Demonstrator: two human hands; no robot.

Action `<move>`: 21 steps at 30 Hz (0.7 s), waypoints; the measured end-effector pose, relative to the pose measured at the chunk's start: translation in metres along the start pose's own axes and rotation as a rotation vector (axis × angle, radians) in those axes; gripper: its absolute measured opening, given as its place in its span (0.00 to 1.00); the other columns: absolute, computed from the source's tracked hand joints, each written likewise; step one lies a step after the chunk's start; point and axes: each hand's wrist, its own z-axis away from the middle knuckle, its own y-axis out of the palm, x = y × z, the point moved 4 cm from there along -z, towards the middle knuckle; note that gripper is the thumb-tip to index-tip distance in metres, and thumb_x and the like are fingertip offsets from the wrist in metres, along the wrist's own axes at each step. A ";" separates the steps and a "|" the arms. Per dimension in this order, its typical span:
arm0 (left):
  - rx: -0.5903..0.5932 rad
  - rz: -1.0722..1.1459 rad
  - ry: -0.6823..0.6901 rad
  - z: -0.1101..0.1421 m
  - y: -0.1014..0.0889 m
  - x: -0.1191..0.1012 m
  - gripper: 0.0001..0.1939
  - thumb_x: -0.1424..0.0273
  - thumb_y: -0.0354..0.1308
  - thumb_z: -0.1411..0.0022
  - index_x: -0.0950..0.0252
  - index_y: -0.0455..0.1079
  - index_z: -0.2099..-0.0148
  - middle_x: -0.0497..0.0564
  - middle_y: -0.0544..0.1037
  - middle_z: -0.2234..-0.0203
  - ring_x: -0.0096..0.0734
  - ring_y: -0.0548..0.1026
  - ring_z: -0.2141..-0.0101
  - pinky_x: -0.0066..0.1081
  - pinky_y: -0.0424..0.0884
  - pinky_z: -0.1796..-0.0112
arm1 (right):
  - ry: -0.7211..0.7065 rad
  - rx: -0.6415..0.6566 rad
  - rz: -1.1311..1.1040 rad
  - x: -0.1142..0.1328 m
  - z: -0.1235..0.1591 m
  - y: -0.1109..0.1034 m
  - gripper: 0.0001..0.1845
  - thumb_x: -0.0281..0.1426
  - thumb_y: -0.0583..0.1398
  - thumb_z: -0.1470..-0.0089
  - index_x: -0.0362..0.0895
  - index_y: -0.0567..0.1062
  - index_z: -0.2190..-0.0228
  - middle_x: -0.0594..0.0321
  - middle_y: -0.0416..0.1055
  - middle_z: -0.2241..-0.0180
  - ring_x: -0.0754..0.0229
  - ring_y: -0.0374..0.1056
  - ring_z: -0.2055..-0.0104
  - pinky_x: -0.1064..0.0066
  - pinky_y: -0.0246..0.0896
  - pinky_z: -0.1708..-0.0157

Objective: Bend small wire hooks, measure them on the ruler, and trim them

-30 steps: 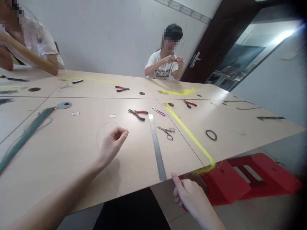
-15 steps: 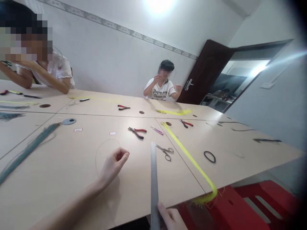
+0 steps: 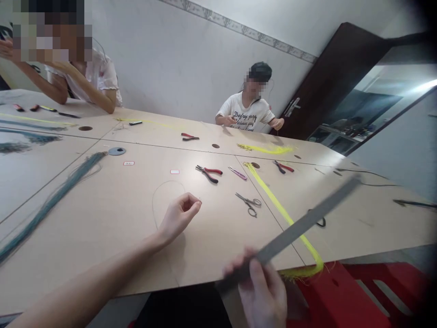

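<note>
My left hand (image 3: pixel 182 214) hovers over the table in a pinch on a thin thread (image 3: pixel 153 193). A tiny end of the thread pokes past the fingertips, and the rest curves in a loop behind the hand. Near the table's front edge my right hand (image 3: pixel 261 289) grips a steel ruler (image 3: pixel 309 218), thumb on top. The ruler is raised and slants up to the right, passing over a yellow thread bundle (image 3: pixel 273 196) and partly hiding a black ring (image 3: pixel 322 222). Scissors (image 3: pixel 249 202) lie between my hands, farther back.
Red-and-black pliers (image 3: pixel 210 174), a pink-handled tool (image 3: pixel 238 173) and more pliers (image 3: pixel 283 167) lie beyond. A teal thread bundle (image 3: pixel 61 196) stretches along the left. Red stools (image 3: pixel 344 296) stand below the front edge. Two people sit across the table (image 3: pixel 112 255).
My right hand has lifted the ruler off the table and swung it to slant rightward. My left hand keeps its pinch on the thread. The far person's hands have come down.
</note>
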 end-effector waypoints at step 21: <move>-0.124 0.125 -0.363 -0.010 -0.001 0.030 0.12 0.61 0.57 0.48 0.63 0.65 0.78 0.42 0.63 0.84 0.22 0.59 0.82 0.25 0.54 0.80 | 0.182 0.068 -0.204 -0.053 -0.143 0.025 0.27 0.30 0.65 0.50 0.53 0.57 0.54 0.69 0.79 0.68 0.63 0.77 0.69 0.71 0.76 0.70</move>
